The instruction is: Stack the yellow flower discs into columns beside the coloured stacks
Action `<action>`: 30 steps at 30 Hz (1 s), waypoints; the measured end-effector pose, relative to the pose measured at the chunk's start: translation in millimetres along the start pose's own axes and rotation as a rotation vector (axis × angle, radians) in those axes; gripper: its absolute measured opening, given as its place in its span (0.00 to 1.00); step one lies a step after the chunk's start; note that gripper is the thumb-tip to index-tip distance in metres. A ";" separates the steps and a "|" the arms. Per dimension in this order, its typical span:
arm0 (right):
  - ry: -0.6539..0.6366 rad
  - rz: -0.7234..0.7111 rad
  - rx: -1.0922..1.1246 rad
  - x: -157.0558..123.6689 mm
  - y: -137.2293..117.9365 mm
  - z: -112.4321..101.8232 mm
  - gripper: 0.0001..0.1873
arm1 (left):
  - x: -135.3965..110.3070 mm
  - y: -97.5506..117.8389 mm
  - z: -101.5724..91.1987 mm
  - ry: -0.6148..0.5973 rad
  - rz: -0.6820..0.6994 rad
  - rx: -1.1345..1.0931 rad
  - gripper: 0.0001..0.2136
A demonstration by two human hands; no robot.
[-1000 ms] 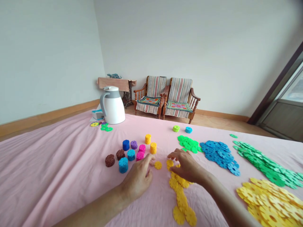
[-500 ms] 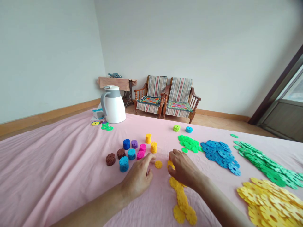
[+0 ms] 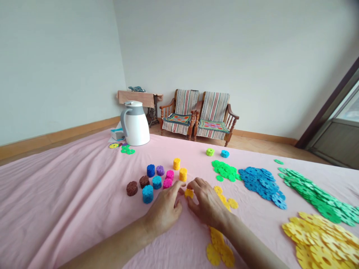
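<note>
A small stack of yellow notched plastic discs (image 3: 189, 193) stands on the cloth between my hands. My right hand (image 3: 206, 201) is curled at its right side, with thumb and forefinger closed on it. My left hand (image 3: 166, 205) rests just to its left, holding nothing, with thumb and forefinger apart. Loose yellow discs (image 3: 218, 241) lie under and beside my right forearm. Beyond my left hand are upright disc stacks: yellow (image 3: 183, 174), pink (image 3: 167, 183), light blue (image 3: 147, 194), dark blue (image 3: 150, 170), purple (image 3: 160, 170) and brown (image 3: 131, 188).
Spread piles of blue discs (image 3: 260, 183), green discs (image 3: 316, 194) and yellow discs (image 3: 322, 239) lie to the right. A white jug (image 3: 136, 129) stands back left near a small box (image 3: 117, 133). Two chairs (image 3: 213, 116) are beyond the pink cloth (image 3: 84, 194).
My right hand has moved left, bringing a yellow disc from the loose ones onto the single disc by my left hand. My left hand has hardly moved.
</note>
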State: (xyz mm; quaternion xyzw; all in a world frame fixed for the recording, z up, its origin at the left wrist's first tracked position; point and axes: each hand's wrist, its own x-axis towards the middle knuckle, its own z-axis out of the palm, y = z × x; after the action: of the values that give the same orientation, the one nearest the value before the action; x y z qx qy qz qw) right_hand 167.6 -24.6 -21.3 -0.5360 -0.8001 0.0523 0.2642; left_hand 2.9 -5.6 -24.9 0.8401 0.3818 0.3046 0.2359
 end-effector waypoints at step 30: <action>-0.062 0.451 0.477 7.0 29.7 -5.9 0.04 | -1.5 -1.4 0.5 -0.017 -0.043 0.044 0.25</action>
State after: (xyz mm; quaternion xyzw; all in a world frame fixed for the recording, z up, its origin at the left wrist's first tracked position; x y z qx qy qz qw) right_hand 193.1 -7.1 -24.6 -0.6206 -0.6342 0.3118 0.3396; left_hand 1.8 -6.1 -26.7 0.8392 0.4044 0.2838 0.2273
